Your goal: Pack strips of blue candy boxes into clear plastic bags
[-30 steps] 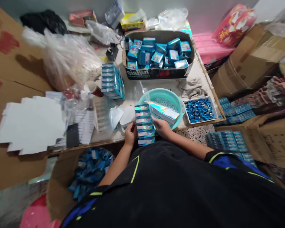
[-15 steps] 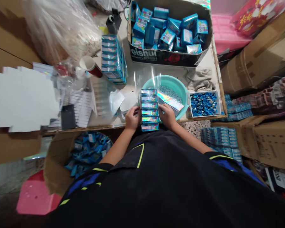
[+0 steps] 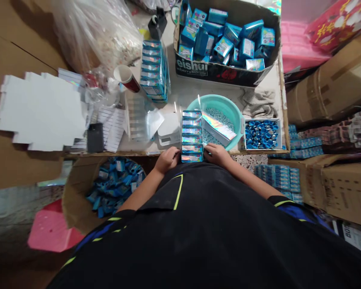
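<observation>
Head view, nearest first: black shirt with yellow piping. Just past it, left hand and right hand flank a row of six small shiny blue boxes with clear film jutting from its far end. Both hands are grasping the row near its near end, fingers curled in at either side; exact fingertip placement too small to tell. Row sits at the table's front edge, its far part overlapping the basin's left side in view.

Lower left: pink plastic piece, beside it brown cardboard carton full of blue packets.

On white-topped table, near side: white flat device with a slot; teal plastic basin with pale blue pellets and a long iridescent white carton lying slantwise; shallow white tray of round blue caps. Behind tray, rumpled grey cloth.

Farther: upright stack of film-wrapped blue boxes, tilted red-and-white paper cup left of it. Farthest, open black carton holding jumbled blue boxes.
</observation>
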A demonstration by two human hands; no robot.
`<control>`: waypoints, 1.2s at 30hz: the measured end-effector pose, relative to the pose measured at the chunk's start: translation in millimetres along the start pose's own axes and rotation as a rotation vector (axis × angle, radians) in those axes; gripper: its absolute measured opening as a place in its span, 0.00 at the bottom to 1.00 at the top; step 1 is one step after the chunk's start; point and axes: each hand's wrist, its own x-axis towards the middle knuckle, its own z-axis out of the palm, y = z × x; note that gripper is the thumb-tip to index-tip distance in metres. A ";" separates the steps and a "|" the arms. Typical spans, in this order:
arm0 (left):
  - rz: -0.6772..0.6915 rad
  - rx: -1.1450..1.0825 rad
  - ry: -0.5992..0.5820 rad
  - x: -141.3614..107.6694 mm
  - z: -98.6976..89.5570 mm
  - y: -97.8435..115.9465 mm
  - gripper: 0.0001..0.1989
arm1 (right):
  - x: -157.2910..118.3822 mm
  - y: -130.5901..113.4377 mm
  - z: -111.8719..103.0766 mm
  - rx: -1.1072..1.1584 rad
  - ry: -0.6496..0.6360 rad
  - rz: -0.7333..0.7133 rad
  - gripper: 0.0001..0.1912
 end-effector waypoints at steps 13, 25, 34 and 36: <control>-0.165 0.055 0.280 17.1 2.2 44.5 0.05 | -1.2 -16.6 21.1 0.108 0.277 0.269 0.20; -0.186 0.108 0.222 33.5 -6.8 69.3 0.04 | 8.4 0.5 2.7 0.111 0.286 0.218 0.18; -0.317 -0.423 -0.112 24.0 1.2 41.6 0.50 | 19.0 6.3 -21.6 -0.012 0.051 0.100 0.19; -0.317 -0.397 -0.164 27.7 1.3 36.2 0.54 | 21.3 7.9 -24.5 -0.030 0.065 0.071 0.18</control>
